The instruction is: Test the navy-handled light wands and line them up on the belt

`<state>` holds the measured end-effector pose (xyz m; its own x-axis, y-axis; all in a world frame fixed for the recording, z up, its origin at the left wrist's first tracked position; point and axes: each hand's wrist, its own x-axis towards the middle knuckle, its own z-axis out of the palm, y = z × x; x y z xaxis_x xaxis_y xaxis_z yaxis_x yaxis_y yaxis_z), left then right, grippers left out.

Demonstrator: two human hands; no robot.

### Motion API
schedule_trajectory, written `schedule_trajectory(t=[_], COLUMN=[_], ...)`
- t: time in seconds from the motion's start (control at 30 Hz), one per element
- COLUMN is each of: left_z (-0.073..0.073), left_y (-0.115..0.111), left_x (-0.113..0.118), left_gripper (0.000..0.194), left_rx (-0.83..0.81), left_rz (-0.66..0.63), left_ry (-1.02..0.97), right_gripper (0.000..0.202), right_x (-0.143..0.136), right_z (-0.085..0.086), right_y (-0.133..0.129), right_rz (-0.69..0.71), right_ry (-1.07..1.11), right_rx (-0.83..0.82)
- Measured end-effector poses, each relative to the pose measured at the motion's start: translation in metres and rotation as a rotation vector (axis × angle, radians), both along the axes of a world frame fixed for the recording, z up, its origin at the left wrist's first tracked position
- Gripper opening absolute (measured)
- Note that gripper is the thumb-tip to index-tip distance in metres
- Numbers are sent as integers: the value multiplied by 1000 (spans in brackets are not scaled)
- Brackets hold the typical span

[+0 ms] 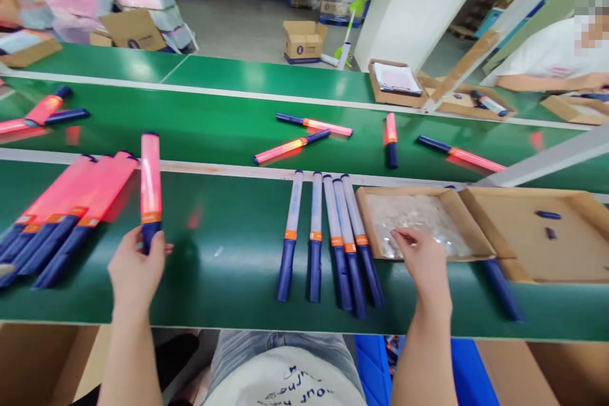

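Note:
My left hand is wrapped round the dark blue handle of a glowing pink light stick, which points away from me. My right hand is over the near left part of a shallow cardboard tray of small clear plastic pieces; its fingertips are pinched, and what they hold is too small to make out. Between my hands several unlit sticks with blue handles lie side by side. Several lit pink sticks lie in a group left of my left hand.
More lit sticks lie on the green belt beyond the white rail. An open cardboard tray with two small dark parts sits at right, a slanted white post behind it. A person is at the far right.

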<state>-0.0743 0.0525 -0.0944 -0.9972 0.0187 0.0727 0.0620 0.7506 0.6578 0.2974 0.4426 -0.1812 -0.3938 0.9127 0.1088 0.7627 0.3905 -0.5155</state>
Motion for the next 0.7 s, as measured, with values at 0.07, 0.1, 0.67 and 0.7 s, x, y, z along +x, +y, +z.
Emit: schedule_trajectory(t=[0.07, 0.1, 0.67, 0.7], left_z=[6, 9, 53, 52], left_y=[10, 16, 75, 76], left_x=[24, 37, 139, 139], left_gripper=[45, 51, 45, 46], left_rx=[178, 238, 745, 738], left_rz=[-83, -127, -468, -471], left_ry=[-47, -61, -421, -431], right_gripper=[62, 63, 55, 56], right_x=[0, 0, -34, -37], right_z=[2, 2, 59, 63], right_y=[-2, -2, -48, -56], right_rz=[-35, -52, -41, 10], right_ry=[-7, -12, 564, 603], right_rx=[11, 15, -337, -381])
